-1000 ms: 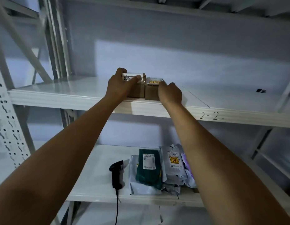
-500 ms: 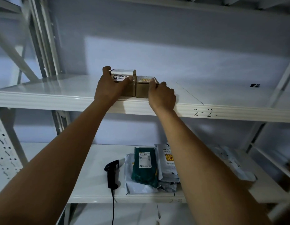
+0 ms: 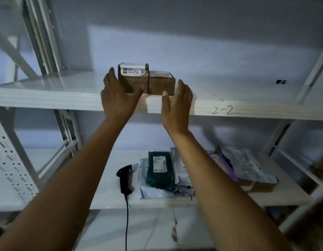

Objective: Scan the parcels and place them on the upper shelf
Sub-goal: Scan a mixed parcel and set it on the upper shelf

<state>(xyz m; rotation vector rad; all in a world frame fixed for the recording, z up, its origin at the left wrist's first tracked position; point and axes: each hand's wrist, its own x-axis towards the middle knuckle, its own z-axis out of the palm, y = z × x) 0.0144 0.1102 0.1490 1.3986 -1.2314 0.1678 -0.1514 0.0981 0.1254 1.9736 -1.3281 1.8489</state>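
Two small brown cardboard parcels stand side by side near the front edge of the upper shelf [image 3: 66, 98]. The taller left parcel [image 3: 133, 78] carries a white label on top; the lower right parcel [image 3: 161, 83] touches it. My left hand [image 3: 119, 98] is spread just in front of the left parcel, fingers apart, holding nothing. My right hand [image 3: 177, 105] hangs open in front of the shelf edge, just below and right of the right parcel. On the lower shelf [image 3: 48, 178] lie a black barcode scanner [image 3: 124, 178] and a green mailer [image 3: 159, 169] on top of white mailers.
The shelf edge is marked "2-2" [image 3: 224, 110]. More grey and purple mailers [image 3: 247, 165] lie to the right on the lower shelf. White uprights and braces [image 3: 39, 33] stand at left and right. The scanner's cable [image 3: 127, 223] hangs below the lower shelf.
Both hands have let go of the two cardboard parcels and drawn back toward me with fingers spread. The parcels stay on the upper shelf.
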